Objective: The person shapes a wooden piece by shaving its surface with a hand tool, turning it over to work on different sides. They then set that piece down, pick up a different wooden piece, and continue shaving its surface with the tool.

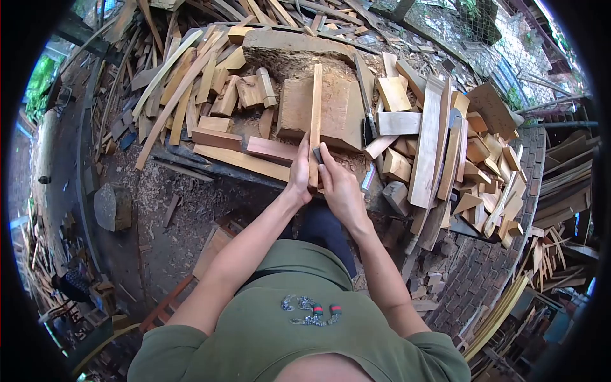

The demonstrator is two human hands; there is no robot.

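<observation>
Wood strip (316, 108) upright on the chopping block (331, 108), centre | left hand (299, 172) grips its lower end, right hand (336, 181) pinches a small dark tool beside it | hatchet (369, 124) at 2 o'clock | risk: a slip could nick fingers.

Soft, even daylight, no hard shadows. Strong fisheye bending at edges (black vignette rings frame). Centre sharp; rim detail smeared. Mild overexposure top right, dim lower left.
</observation>
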